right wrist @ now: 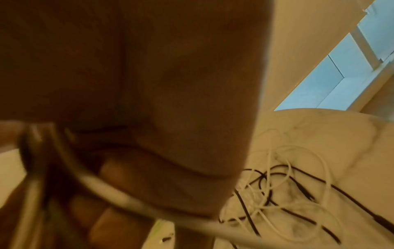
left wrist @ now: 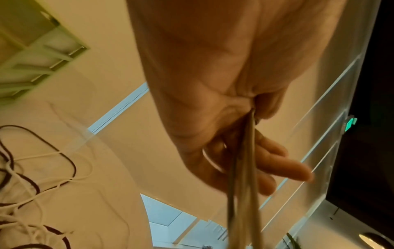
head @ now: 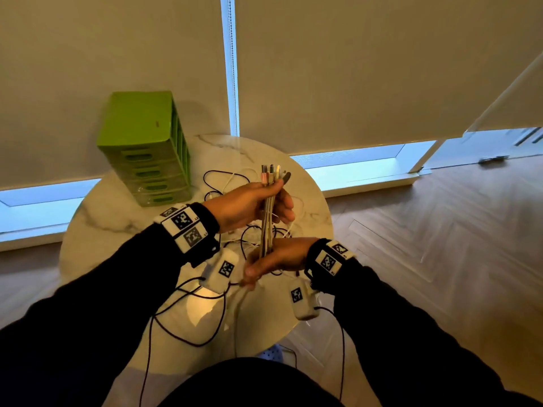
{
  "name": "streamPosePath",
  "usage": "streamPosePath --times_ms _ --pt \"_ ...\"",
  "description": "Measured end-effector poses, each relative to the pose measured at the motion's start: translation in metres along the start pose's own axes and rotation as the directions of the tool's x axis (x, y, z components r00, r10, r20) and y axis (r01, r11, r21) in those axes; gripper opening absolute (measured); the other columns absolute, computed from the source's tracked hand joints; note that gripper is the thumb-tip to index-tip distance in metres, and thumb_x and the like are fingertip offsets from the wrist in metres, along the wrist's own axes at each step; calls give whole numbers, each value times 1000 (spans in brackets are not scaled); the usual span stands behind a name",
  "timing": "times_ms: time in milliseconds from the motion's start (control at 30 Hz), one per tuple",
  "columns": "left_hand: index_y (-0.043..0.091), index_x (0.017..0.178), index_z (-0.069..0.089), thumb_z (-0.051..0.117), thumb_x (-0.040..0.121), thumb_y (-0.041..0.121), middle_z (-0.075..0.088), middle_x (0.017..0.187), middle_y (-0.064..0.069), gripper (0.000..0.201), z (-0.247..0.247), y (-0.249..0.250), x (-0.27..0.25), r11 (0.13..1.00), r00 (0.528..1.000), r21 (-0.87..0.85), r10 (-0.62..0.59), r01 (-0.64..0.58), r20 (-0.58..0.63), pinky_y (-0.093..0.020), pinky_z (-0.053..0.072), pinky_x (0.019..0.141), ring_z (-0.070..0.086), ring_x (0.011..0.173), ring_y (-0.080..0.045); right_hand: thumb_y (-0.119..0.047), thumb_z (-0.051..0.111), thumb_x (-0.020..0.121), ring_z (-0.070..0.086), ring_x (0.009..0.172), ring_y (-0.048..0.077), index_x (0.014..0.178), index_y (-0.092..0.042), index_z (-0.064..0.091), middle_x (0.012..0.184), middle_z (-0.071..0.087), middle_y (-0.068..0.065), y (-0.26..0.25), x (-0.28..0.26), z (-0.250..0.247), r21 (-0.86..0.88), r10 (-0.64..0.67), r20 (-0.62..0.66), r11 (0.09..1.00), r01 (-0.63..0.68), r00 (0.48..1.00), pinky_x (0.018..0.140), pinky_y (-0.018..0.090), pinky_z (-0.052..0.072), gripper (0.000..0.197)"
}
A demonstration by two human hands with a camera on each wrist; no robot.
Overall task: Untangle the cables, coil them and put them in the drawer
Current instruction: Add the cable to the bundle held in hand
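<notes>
Honestly, with the left hand (head: pixel 249 205) gripping the plug ends and the right hand (head: pixel 276 259) closing its fingers around the cables (head: pixel 269 224) lower down, I'm thinking slow, steady pulling is freeing the tangle on the worktop (head: pixel 117 212) best.

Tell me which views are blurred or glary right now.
Head view: mostly sharp, glare patch on the table, right hand slightly smeared. Left wrist view: cable bundle motion-blurred. Right wrist view: dark, soft; hand fills it, loose cables blurry.
</notes>
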State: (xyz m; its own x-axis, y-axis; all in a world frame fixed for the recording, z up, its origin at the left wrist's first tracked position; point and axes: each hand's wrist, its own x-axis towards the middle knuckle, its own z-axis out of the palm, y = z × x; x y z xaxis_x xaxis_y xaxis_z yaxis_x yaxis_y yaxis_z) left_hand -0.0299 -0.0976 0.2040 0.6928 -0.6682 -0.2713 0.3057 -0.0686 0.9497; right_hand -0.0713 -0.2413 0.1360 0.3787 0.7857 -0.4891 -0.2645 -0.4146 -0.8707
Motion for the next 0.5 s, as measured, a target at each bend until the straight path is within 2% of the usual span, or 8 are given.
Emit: streamPosePath --times_ms 100,167,233,267,333,400,433,500 --pt "10 84 53 46 101 42 44 62 0 37 -13 2 -16 997 995 -17 -80 81 64 -41 52 88 57 70 -23 -23 72 86 68 81 18 73 -12 65 75 68 5 16 1 0 -43 161 108 987 -157 981 99 42 50 19" --pt "12 81 50 47 99 39 33 62 1 33 -21 2 -25 992 997 -112 -58 63 51 -37 54 85 50 64 -19 -22 74 89 64 68 12 64 -15 60 62 65 -2 25 -3 -10 -167 211 -46 962 -216 976 81 31 53 29" --pt "15 80 48 44 103 34 31 65 1 31 -26 3 -29 976 999 -217 5 -14 -43 -35 52 85 47 65 -18 -29 72 91 62 60 10 66 -10 62 59 65 -2 35 -10 -26 -253 135 -349 939 -232 927 64 22 46 33" --pt "16 80 47 42 104 32 32 65 1 29 -28 4 -29 960 994 -271 39 -66 -105 -36 50 90 46 66 -18 -33 70 93 62 58 13 69 -7 64 59 64 1 42 -13 -37 -284 61 -516 929 -238 854 62 23 44 36" --pt "18 81 47 42 105 29 36 67 2 27 -33 6 -31 909 969 -374 103 -183 -225 -39 43 98 47 70 -17 -42 61 97 63 62 26 71 -7 60 60 61 6 54 -19 -55 -337 -97 -786 895 -293 610 61 29 41 43" --pt "20 83 48 45 103 29 41 69 4 22 -38 9 -32 857 931 -423 157 -294 -329 -39 40 98 47 73 -16 -47 56 98 59 70 37 71 -14 50 64 57 8 59 -20 -64 -355 -197 -892 862 -362 406 61 35 40 43" --pt "21 84 48 48 100 31 42 70 5 19 -39 12 -32 840 911 -424 179 -338 -371 -37 41 95 46 73 -14 -48 55 98 58 71 39 73 -17 47 67 58 9 59 -18 -62 -367 -224 -900 853 -371 374 61 38 43 40" --pt "23 84 47 54 95 33 39 71 6 16 -43 19 -31 824 842 -371 216 -428 -493 -32 42 87 43 69 -10 -47 53 99 62 72 36 85 -21 46 76 64 8 52 -9 -48 -448 -268 -851 820 -357 453 64 42 51 29"
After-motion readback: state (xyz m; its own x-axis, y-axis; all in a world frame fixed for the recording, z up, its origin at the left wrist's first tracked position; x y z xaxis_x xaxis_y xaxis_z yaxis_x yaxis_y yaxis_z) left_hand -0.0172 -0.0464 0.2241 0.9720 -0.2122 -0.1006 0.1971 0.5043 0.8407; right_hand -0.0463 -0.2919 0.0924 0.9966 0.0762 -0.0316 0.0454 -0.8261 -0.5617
